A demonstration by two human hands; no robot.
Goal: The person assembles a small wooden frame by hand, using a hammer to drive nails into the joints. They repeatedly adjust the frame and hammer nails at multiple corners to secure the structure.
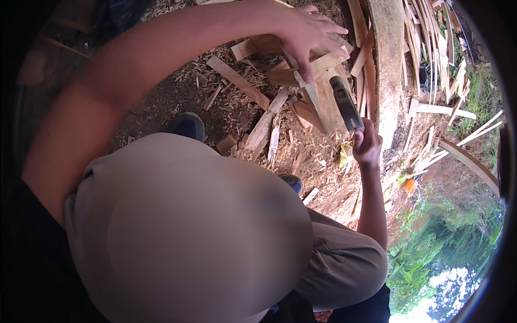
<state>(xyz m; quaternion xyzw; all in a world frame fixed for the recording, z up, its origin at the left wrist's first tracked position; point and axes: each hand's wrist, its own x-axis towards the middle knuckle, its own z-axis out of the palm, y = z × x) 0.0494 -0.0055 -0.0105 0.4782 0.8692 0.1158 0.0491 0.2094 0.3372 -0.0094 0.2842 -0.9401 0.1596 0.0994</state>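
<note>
My left hand (pixel 308 39) reaches in from the upper left over a pale wooden piece (pixel 326 65). Its thumb rests on the near side while the spread fingers stretch across the far side, steadying the wood. Below this piece, a broad tilted wooden board (pixel 329 102) faces me. In my right hand (pixel 368 143) is a hand tool with a long dark metal head (pixel 346 105); the fingers wrap round its lower end. The metal head lies in front of the board's right edge; whether they touch, I cannot tell. Its exact kind is unclear.
Offcuts such as a flat plank piece (pixel 237 81) and a rough stick (pixel 268 121) litter the chip-strewn ground. A long heavy plank (pixel 386 64) runs along the right, with thin strips (pixel 425 37) beyond it. My shoes (pixel 188 126) and bent knee (pixel 344 258) are close by.
</note>
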